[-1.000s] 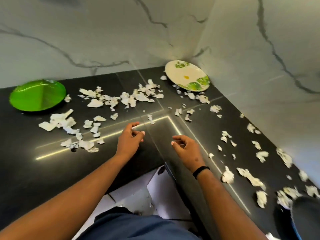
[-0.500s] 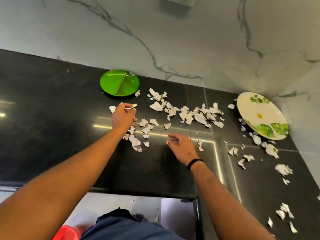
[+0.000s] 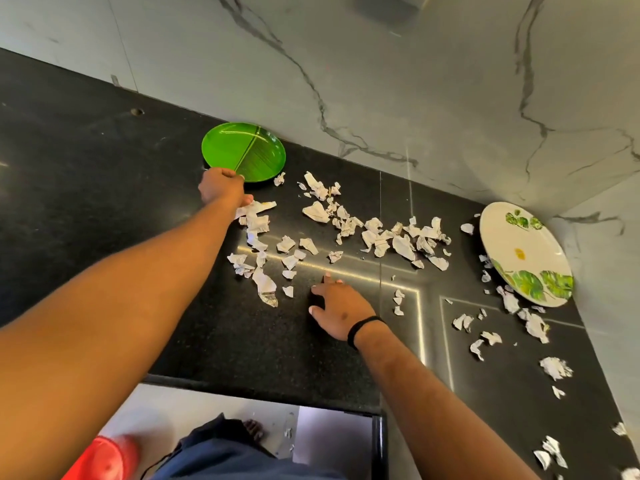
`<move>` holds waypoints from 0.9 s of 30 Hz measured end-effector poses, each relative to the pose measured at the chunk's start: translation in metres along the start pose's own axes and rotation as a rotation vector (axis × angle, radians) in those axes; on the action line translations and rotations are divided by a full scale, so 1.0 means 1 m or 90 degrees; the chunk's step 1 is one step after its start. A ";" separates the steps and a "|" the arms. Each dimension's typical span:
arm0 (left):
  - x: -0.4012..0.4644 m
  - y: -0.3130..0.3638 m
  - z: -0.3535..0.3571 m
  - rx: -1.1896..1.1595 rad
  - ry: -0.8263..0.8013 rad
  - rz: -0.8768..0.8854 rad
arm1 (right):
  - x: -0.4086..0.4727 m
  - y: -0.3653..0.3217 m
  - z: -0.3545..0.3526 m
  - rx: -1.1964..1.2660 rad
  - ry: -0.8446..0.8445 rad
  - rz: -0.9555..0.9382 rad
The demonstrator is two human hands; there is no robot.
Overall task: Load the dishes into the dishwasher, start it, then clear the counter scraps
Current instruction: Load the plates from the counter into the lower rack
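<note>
A green plate (image 3: 247, 147) lies on the black counter (image 3: 104, 202) against the marble wall. My left hand (image 3: 221, 188) reaches to its near rim, and the fingers curl over that edge. A white plate with green leaf prints (image 3: 519, 244) sits in the back right corner. Torn white paper scraps (image 3: 377, 237) are strewn between the two plates and down the right side. One scrap (image 3: 259, 206) lies just beside my left thumb. My right hand (image 3: 341, 311) rests on the counter with its fingers spread, holding nothing.
The counter's front edge (image 3: 263, 386) runs below my arms, with floor beneath it. A red object (image 3: 100, 459) shows at the bottom left. More scraps (image 3: 554, 368) trail along the right wing of the counter toward me.
My left hand has left the scrap it pinched and moved up to the green plate's near rim. My right hand has stayed low on the counter, with its fingers now spread.
</note>
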State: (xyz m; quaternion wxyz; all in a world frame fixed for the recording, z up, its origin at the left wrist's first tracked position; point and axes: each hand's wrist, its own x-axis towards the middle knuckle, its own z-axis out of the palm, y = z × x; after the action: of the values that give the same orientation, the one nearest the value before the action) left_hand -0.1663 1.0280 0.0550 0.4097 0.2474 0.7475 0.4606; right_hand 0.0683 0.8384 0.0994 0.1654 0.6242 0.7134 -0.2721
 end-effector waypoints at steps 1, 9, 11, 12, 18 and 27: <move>0.003 0.002 0.001 -0.003 0.000 -0.017 | 0.001 0.000 0.000 -0.004 -0.008 0.005; 0.019 0.013 -0.002 0.005 0.075 -0.062 | 0.003 0.000 0.001 -0.005 -0.031 0.012; 0.020 0.011 -0.007 0.005 0.094 -0.072 | 0.003 -0.001 0.000 -0.006 -0.040 0.014; 0.022 0.010 -0.008 0.010 0.102 -0.072 | 0.003 -0.001 -0.001 -0.011 -0.046 0.017; 0.018 0.007 -0.009 0.027 0.091 -0.009 | 0.002 -0.006 -0.004 -0.022 -0.061 0.034; -0.084 0.011 -0.007 0.071 0.020 0.249 | -0.039 0.006 0.022 0.269 0.303 0.089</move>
State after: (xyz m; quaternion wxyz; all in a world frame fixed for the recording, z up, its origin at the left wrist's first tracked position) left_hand -0.1264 0.9663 0.0986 0.2868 0.4028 0.7158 0.4931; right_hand 0.0781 0.7946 0.1027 -0.1210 0.7382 0.6154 -0.2484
